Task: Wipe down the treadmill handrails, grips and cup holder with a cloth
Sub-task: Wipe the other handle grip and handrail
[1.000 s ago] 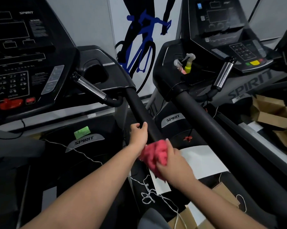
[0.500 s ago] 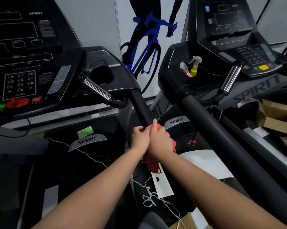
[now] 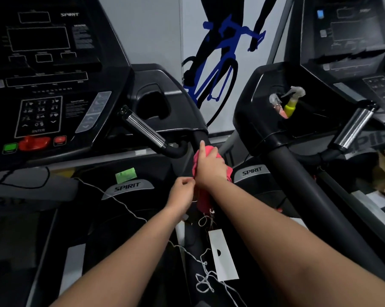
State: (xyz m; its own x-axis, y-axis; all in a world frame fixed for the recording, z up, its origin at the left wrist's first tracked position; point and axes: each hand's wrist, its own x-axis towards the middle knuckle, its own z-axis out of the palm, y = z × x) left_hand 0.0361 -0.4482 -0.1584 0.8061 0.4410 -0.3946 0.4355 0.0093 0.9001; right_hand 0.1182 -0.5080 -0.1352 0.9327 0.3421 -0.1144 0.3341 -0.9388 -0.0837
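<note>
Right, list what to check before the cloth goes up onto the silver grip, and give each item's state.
1. Right hand grips the cloth round the handrail: ok.
2. Left hand has a hold on the cloth's edge: cannot tell.
3. Bare handrail above the cloth, up to the joint: ok.
4. Silver grip free of anything: ok.
5. Cup holder empty: cannot tell, its inside is dark.
6. Paper tag clear of the cloth's hanging end: not ok, it dangles just under it and might snag.
</note>
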